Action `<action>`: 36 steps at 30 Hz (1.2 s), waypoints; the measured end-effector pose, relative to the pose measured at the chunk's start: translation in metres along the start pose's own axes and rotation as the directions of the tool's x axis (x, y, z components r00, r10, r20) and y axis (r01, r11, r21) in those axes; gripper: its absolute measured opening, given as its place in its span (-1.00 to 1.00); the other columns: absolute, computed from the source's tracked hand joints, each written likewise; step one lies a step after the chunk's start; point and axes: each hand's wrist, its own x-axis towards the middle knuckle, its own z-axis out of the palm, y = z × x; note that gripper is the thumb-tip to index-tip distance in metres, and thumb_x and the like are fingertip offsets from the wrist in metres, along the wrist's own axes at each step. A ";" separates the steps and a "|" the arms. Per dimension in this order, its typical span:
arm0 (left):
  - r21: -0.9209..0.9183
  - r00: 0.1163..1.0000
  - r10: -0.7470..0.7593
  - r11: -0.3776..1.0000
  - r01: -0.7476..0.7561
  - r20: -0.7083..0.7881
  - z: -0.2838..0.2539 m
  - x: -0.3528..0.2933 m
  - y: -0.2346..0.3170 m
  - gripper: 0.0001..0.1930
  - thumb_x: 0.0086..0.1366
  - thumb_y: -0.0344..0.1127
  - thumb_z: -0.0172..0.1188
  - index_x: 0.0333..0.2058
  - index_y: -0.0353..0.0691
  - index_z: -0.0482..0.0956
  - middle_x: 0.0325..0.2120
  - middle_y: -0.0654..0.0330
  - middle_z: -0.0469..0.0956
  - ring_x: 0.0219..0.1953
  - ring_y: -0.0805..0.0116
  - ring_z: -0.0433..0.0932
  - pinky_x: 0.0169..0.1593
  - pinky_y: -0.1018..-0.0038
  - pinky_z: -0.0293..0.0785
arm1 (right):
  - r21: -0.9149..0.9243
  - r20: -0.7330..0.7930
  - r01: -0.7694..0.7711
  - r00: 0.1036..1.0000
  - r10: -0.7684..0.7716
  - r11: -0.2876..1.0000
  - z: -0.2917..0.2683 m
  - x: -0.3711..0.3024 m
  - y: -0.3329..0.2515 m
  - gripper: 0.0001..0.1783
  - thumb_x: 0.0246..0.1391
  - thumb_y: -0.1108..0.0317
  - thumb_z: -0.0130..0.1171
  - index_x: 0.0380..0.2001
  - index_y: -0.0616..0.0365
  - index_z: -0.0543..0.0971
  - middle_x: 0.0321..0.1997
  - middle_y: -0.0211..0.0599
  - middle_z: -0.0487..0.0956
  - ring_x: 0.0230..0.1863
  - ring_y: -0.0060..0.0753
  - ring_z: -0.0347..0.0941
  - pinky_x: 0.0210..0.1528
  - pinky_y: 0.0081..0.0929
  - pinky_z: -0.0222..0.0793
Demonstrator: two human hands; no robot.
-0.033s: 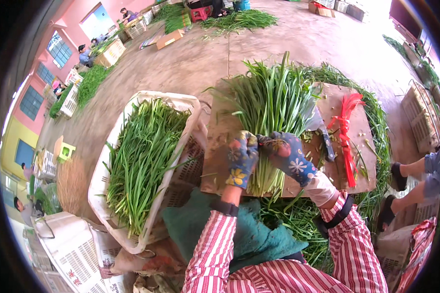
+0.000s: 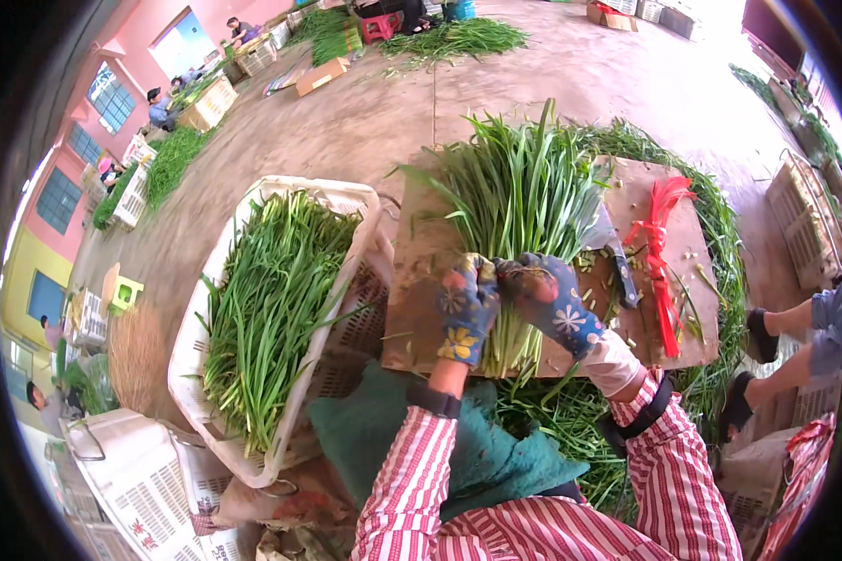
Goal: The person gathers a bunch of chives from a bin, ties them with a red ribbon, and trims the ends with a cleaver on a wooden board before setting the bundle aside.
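A thick bundle of long green leafy stalks, like garlic chives [image 2: 524,178], lies on a brown board [image 2: 416,280], leaves away from me and pale cut ends toward me. Both hands wear blue flowered gloves and meet over its lower middle. My left hand [image 2: 467,304] is closed at the bundle's left side. Closed too, my right hand [image 2: 554,301] lies across the top of the stalks. Whatever the fingertips pinch is too small to make out. To the right rest a knife [image 2: 621,269] with a dark handle and a knotted hank of red plastic strips [image 2: 660,266].
A white plastic crate [image 2: 281,456] at my left holds more green stalks. Loose greens [image 2: 720,215] surround the board's far and right sides. Green cloth [image 2: 393,439] covers my lap. Another person's legs [image 2: 786,351] are at the right, and several people sit farther back.
My left wrist has shifted very slightly to the right and the whole view has moved a little. Both hands stay closed over the bundle, which keeps its place.
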 end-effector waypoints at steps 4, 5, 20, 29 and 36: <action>0.141 0.983 0.185 0.973 -0.184 0.008 0.000 -0.012 0.019 -0.75 -0.09 -0.31 0.11 -0.36 -0.19 0.44 -0.49 0.07 0.45 -0.40 0.07 0.45 -0.30 0.28 0.37 | 0.359 -0.239 -0.052 0.960 0.145 0.932 -0.002 -0.016 0.005 -0.72 -0.15 0.47 0.08 -0.27 0.10 0.54 -0.56 -0.32 0.46 -0.59 -0.34 0.40 -0.57 -0.49 0.27; 0.290 0.968 0.244 0.923 -0.253 0.065 -0.001 -0.015 0.021 -0.70 -0.13 -0.31 0.13 -0.32 -0.19 0.44 -0.45 0.08 0.45 -0.36 0.07 0.44 -0.27 0.26 0.35 | 0.458 -0.153 -0.184 0.947 0.281 0.870 -0.003 -0.020 0.003 -0.76 -0.04 0.51 0.04 -0.23 0.19 0.52 -0.56 -0.38 0.46 -0.62 -0.58 0.34 -0.60 -0.64 0.22; 0.173 0.972 0.228 0.957 -0.233 0.049 0.019 -0.020 0.000 -0.85 0.13 -0.27 0.03 -0.41 -0.23 0.41 -0.48 0.05 0.45 -0.41 0.04 0.44 -0.33 0.25 0.35 | 0.943 0.126 -0.283 0.793 0.596 0.177 -0.093 -0.004 0.016 -0.72 0.08 0.22 0.04 -0.29 0.20 0.56 -0.59 -0.52 0.45 -0.64 -0.74 0.26 -0.60 -0.77 0.15; 0.164 0.955 0.289 0.941 -0.296 0.068 0.008 -0.011 0.029 -0.95 0.09 -0.38 0.07 -0.47 -0.18 0.40 -0.60 0.11 0.45 -0.54 0.13 0.46 -0.50 0.29 0.33 | 0.108 -0.061 -0.527 0.843 0.535 0.843 -0.093 -0.074 0.011 -0.55 -0.18 0.16 0.29 -0.20 0.14 0.50 -0.56 -0.34 0.48 -0.51 -0.50 0.44 -0.44 -0.57 0.36; 0.255 0.975 0.190 0.943 -0.214 0.118 0.010 -0.013 0.015 -0.95 0.13 -0.37 0.06 -0.43 -0.18 0.40 -0.60 0.17 0.41 -0.61 0.31 0.43 -0.56 0.42 0.31 | -0.160 -0.233 -0.337 0.926 0.297 0.928 -0.069 -0.052 0.023 -0.87 -0.12 0.22 0.11 -0.58 0.01 0.51 -0.64 -0.24 0.46 -0.58 -0.10 0.40 -0.54 -0.25 0.33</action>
